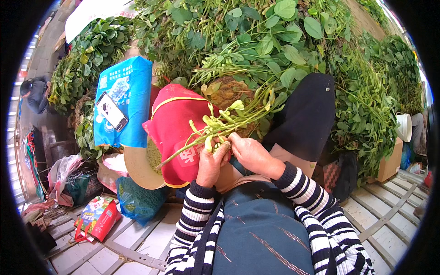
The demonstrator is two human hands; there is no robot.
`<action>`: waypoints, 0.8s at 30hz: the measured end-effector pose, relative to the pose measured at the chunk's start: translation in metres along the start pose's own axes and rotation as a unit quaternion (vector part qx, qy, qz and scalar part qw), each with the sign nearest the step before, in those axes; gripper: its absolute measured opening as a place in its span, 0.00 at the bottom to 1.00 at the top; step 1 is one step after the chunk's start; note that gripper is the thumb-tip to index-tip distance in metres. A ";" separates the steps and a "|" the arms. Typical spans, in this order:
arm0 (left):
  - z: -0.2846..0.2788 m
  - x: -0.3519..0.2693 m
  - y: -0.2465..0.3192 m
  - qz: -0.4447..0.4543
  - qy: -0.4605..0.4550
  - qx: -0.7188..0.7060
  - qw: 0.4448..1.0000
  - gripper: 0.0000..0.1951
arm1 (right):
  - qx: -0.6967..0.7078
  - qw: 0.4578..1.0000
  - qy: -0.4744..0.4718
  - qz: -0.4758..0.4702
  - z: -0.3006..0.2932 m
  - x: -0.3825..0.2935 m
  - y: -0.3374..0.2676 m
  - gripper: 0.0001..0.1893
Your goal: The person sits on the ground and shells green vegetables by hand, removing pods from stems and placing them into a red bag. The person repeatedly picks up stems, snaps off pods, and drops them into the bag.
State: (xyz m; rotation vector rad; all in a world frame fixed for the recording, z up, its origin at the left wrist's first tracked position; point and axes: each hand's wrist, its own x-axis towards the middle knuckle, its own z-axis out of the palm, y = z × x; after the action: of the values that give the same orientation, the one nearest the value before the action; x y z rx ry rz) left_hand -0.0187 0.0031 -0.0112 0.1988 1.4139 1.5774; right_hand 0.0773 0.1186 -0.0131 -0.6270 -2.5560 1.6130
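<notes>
My left hand is closed around green bean pods at the lower part of a soybean stalk, above the lap. My right hand touches the same bunch, its thumb and fingertips pinched against the pods close to my left hand; what lies between those fingertips is too small to tell. The stalk slants from lower left to upper right, with pods along it. Beneath it a red cloth covers my left knee. Beside the cloth, a round beige basin holds small green beans, partly hidden.
Heaped soybean plants lie ahead and to the right. A phone rests on a blue bag over the basin's edge. A blue plastic bag and a red bag stand at lower left. Another person is at far left.
</notes>
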 end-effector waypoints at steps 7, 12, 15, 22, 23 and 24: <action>-0.003 0.000 0.000 -0.045 0.023 -0.078 0.996 0.10 | 0.022 0.999 0.030 -0.005 -0.002 0.000 0.002 0.08; -0.021 0.000 -0.026 0.013 0.020 -0.010 1.000 0.12 | -0.079 0.996 0.036 0.015 -0.020 0.007 -0.016 0.08; -0.034 0.002 -0.042 0.142 0.032 0.228 0.963 0.12 | -0.126 0.981 0.145 -0.002 -0.028 0.023 -0.018 0.13; -0.020 -0.004 -0.003 0.161 0.004 0.244 0.956 0.10 | 0.084 0.993 0.080 -0.024 -0.032 0.052 0.006 0.09; -0.014 -0.005 0.017 -0.041 0.046 -0.201 0.978 0.05 | 0.177 0.981 0.079 -0.007 -0.036 0.053 0.003 0.08; -0.017 -0.003 0.028 0.044 0.007 -0.111 0.993 0.07 | 0.247 0.964 0.094 -0.040 -0.040 0.057 0.001 0.07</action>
State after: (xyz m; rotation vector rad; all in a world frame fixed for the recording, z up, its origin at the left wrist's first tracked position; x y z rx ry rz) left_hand -0.0429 -0.0066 0.0084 0.1197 1.2422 1.7987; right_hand 0.0356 0.1741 -0.0052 -0.5809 -1.9103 1.9492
